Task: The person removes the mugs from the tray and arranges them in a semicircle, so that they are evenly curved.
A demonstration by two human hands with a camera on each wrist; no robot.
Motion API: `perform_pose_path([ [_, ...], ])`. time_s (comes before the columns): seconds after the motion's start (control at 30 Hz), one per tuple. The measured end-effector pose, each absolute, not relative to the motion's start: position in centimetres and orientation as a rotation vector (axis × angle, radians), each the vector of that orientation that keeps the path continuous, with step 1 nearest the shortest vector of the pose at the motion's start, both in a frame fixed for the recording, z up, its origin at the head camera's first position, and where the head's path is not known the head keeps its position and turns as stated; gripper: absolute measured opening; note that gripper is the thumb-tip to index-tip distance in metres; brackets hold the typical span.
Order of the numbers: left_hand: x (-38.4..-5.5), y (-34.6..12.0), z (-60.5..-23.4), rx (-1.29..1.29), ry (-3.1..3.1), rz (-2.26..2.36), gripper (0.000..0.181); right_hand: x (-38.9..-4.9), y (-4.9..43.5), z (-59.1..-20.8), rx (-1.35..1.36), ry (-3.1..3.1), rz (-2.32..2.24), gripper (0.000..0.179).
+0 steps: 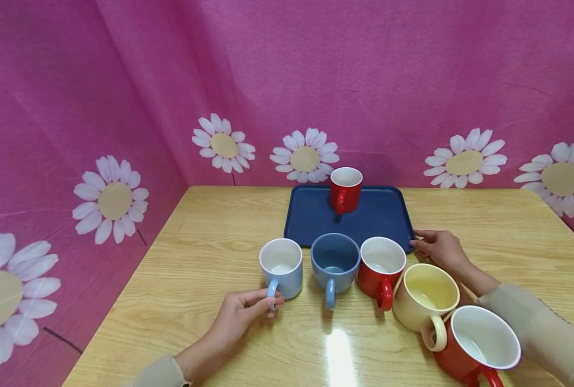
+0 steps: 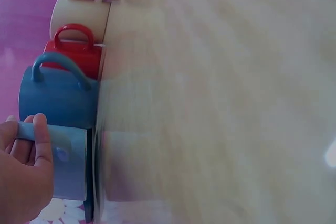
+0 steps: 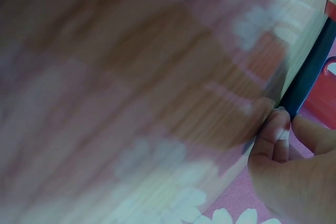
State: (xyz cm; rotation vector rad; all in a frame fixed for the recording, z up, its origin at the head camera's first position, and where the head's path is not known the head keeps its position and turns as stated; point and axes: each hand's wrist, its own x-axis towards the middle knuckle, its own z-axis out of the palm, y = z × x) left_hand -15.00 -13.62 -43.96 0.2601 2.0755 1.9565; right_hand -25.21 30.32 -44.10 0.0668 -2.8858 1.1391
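My left hand (image 1: 241, 317) holds the handle of a light blue mug (image 1: 292, 277) with a white inside, which stands upright on the table; thumb and fingers close around that handle in the left wrist view. At the back lies a dark blue tray (image 1: 311, 215) bearing a small red mug (image 1: 345, 193). My right hand (image 1: 437, 247) pinches the tray's front right corner between thumb and fingers, as the right wrist view also shows. Beside the light blue mug stands a darker blue mug (image 1: 334, 263), in front of the tray's near edge.
To the right of the blue mugs, a red mug (image 1: 374, 279), a yellow mug (image 1: 408, 306) and a larger red mug (image 1: 456, 355) run toward the near right, close to my right forearm. Pink cloth with daisies (image 1: 364, 80) hangs behind the wooden table (image 1: 219, 231).
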Motion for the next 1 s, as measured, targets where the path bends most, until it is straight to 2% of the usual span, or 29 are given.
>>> perform_pose_path([
  [0.23, -14.1, -13.5, -44.3, 0.302, 2.025, 1.983, 0.043, -25.2, 30.5, -44.3, 0.070, -2.878, 1.116, 0.045],
  [1.0, -13.3, -12.9, -44.9, 0.439, 2.125, 1.894, 0.038, -25.3, 30.4, -44.3, 0.071, -2.883, 1.113, 0.045],
])
